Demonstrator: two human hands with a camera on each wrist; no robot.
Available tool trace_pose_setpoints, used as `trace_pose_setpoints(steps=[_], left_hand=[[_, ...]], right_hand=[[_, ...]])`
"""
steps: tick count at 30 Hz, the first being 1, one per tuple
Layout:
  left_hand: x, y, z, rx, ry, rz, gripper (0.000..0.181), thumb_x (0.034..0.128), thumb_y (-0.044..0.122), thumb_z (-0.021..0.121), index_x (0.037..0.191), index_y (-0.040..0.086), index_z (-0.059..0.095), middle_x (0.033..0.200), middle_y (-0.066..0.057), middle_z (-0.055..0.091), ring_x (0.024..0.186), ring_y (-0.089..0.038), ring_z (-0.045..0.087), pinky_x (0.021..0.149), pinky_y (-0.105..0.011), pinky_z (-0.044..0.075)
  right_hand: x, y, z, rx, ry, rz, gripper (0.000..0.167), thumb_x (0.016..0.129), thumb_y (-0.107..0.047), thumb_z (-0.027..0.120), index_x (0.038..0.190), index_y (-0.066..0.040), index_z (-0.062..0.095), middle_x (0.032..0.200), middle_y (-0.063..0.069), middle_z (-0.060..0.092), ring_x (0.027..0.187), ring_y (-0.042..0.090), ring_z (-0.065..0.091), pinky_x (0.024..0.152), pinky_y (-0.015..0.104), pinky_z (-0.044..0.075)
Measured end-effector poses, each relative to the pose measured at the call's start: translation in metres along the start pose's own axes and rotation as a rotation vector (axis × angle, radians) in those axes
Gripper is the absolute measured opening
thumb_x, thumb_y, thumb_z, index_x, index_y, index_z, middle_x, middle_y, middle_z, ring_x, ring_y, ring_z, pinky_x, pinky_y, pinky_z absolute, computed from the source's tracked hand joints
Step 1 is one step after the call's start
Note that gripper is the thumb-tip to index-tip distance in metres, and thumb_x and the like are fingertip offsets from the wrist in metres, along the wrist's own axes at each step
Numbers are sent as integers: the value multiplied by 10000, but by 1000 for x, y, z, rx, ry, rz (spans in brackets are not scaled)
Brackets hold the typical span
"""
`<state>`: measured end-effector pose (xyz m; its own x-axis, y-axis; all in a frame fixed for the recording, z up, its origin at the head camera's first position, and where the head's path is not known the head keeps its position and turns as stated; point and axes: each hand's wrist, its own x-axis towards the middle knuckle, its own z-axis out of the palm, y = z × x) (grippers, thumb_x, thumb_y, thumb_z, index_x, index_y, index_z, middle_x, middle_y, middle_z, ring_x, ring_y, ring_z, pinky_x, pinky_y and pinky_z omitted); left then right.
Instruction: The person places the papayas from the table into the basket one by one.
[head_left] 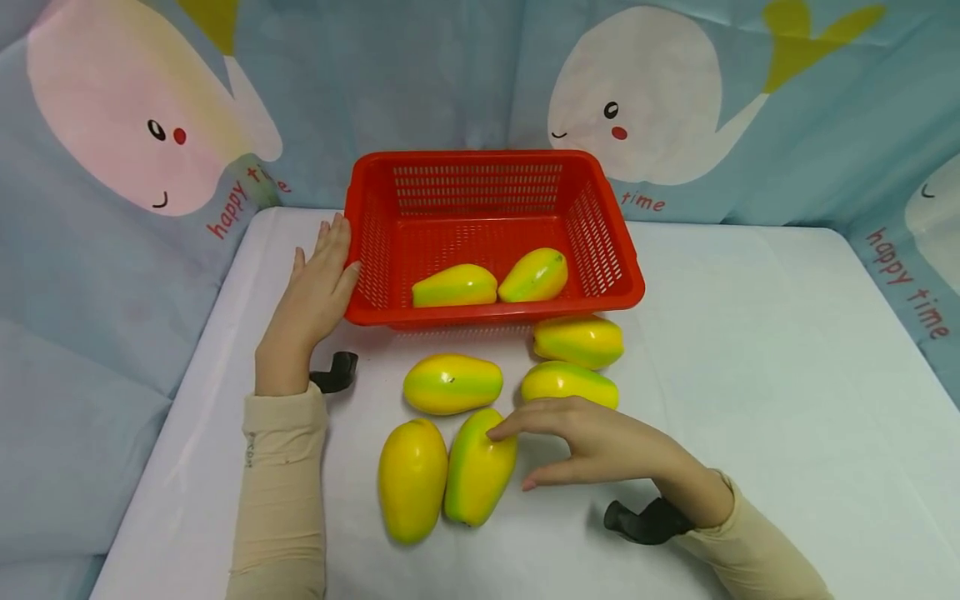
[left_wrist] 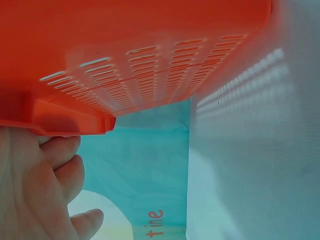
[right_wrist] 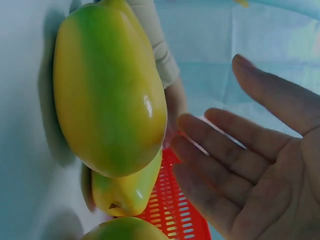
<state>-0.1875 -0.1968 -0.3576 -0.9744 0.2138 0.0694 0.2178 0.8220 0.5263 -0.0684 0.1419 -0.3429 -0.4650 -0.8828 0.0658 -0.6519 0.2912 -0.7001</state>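
My left hand [head_left: 311, 292] rests with straight fingers against the left rim of a red basket [head_left: 360, 192]; in the left wrist view the fingers [left_wrist: 62, 175] touch under its rim. Two yellow-green papayas, one on the left [head_left: 453, 286] and one on the right [head_left: 534, 275], lie inside. With fingers spread, my right hand [head_left: 600, 442] hovers over the right end of a papaya [head_left: 474, 479] in front of the basket, holding nothing. The right wrist view has a gap between the open palm [right_wrist: 270, 190] and the nearest papaya [right_wrist: 110, 95].
Another papaya [head_left: 412, 483] lies left of it, and one [head_left: 452, 383] lies behind. Two more, a front one [head_left: 566, 382] and a back one [head_left: 579, 340], sit by the basket's front right corner. Blue printed cloth [head_left: 420, 75] hangs behind the white table [head_left: 750, 350].
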Motion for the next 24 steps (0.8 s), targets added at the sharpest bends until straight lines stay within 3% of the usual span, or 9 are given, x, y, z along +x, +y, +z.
trace_pose_setpoints(steps=[10,24], left_hand=[[0,0,0,-2,5,0,629,1000,309,322,1517,103,30,1574,-43,0,1440,-209,-46,1114,-522,-77],[1,-1,0,-2,3,1,619,1006,308,311,1516,96,31,1573,-49,2,1439,-209,-47,1115,-520,-77]], right_hand=[[3,1,4,-34,0,48,461,866,-351,673,1240,-90,602,1218,-39,614,1111,93,556,958,285,444],[11,8,16,47,89,10,443,861,-332,686,1229,-102,594,1245,-53,580,1174,94,499,989,280,415]])
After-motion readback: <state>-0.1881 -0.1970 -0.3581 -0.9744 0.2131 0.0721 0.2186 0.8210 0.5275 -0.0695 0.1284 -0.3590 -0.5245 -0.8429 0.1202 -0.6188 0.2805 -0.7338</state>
